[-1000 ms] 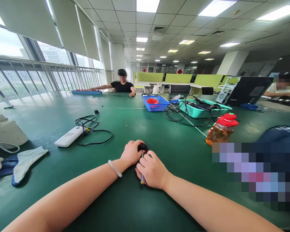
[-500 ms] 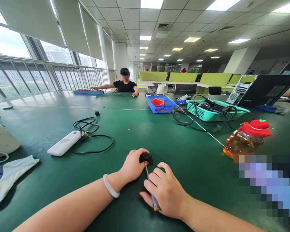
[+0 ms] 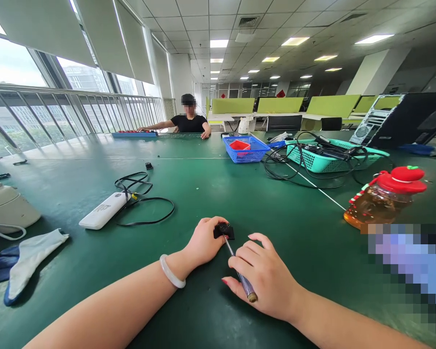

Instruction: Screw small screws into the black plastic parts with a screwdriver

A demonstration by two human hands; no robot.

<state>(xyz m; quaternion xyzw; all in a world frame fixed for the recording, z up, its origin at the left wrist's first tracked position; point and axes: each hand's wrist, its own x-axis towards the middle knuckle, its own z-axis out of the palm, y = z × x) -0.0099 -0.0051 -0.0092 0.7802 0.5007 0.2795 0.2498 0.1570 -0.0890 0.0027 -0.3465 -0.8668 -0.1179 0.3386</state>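
My left hand (image 3: 203,245), with a pale bangle (image 3: 171,272) on its wrist, is closed on a small black block-like part (image 3: 224,231) just above the green table. Dark recesses show in the part's upper face, but I cannot make out its kind. My right hand (image 3: 263,271) holds a screwdriver (image 3: 245,283) with a translucent purplish handle. Its fingers lie along the far side of the handle, with the thumb spread away from it. The thin metal shaft slants up to the left, and its tip meets the near side of the black part.
On the green table (image 3: 189,300), a white power strip (image 3: 105,211) trails a black cable. A glove (image 3: 36,259) lies left. Rightward stand a blue basket (image 3: 245,154), a teal basket of cables (image 3: 314,162) and a red-lidded jar (image 3: 380,203). Across sits a person (image 3: 189,121).
The view has shifted slightly. The black part shows more of its upper face. My right hand and the screwdriver handle have swung a little to the right, while the tip stays at the part.
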